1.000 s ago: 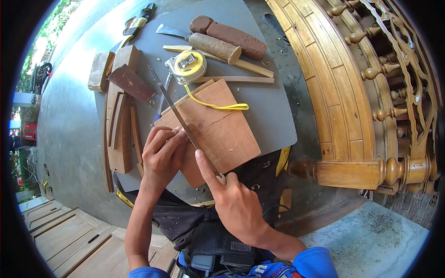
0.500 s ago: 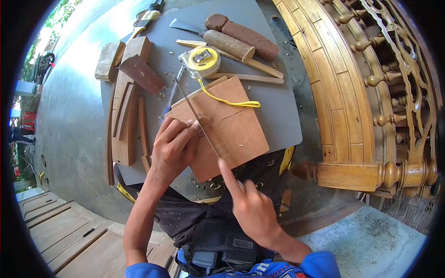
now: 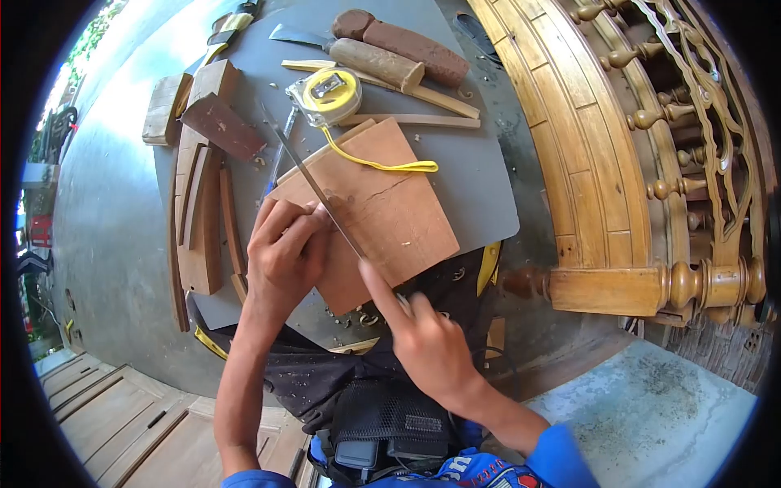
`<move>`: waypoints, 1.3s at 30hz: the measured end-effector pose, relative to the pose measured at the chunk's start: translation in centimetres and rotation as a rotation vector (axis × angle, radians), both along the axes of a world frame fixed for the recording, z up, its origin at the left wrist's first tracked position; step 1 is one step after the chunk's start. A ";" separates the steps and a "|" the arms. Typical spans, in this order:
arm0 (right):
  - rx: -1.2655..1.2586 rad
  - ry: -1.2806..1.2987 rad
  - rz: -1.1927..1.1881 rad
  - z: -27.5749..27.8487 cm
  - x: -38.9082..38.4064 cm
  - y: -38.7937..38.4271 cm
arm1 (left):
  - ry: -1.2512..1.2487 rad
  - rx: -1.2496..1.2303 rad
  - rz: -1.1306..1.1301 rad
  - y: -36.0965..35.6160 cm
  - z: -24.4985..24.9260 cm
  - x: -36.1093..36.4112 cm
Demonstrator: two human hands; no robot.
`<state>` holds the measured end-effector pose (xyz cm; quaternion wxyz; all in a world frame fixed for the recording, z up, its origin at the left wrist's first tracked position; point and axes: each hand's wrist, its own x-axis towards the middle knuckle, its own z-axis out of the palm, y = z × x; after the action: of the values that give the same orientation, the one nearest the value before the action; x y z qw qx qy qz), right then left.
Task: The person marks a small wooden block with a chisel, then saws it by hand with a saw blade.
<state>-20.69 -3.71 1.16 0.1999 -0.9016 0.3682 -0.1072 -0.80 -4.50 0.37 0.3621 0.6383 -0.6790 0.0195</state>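
Observation:
A square brown wooden board (image 3: 399, 203) lies tilted at the near edge of a grey tabletop (image 3: 480, 187). My right hand (image 3: 431, 342) is closed round the near end of a long, narrow metal blade (image 3: 301, 167), index finger stretched along it. The blade crosses the board diagonally, its tip past the far left edge. My left hand (image 3: 285, 252) is pinched closed over the board's left side, fingertips against the blade; whatever they hold is hidden. Just beyond the board sits a yellow tape measure (image 3: 332, 93), its yellow strap draped onto the wood.
A chisel with a wooden handle (image 3: 374, 63), a reddish-brown wooden piece (image 3: 415, 53) and thin wood strips (image 3: 415, 120) lie at the back. Several wood blocks (image 3: 203, 236) are on the left, with a paintbrush (image 3: 224, 37) behind. A wooden bench (image 3: 602, 179) with turned spindles stands to the right.
The view has shifted, so the tabletop and everything on it appear further left and slightly higher. Both hands keep nearly the same grip, and the blade still lies across the board.

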 end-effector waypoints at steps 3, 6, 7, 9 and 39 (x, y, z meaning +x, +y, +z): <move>0.030 0.083 0.027 0.6 -4.4 2.6 | -0.038 0.020 -0.014 -0.3 0.4 0.5; 0.029 0.070 0.024 0.9 -2.0 0.6 | -0.036 0.016 -0.005 -0.2 0.3 0.0; 0.005 0.027 0.010 0.3 -0.1 -1.0 | -0.032 0.007 0.006 -0.2 0.2 0.0; -0.021 0.017 0.009 0.1 0.8 -1.3 | 0.007 0.015 0.043 0.0 -0.1 -0.3; -0.073 -0.004 -0.001 -0.7 -1.1 0.4 | 0.013 0.038 0.023 -0.2 0.0 0.2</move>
<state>-21.76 -3.33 0.50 0.1677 -0.9079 0.3641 -0.1223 -0.63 -4.73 0.33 0.3543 0.6528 -0.6695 0.0066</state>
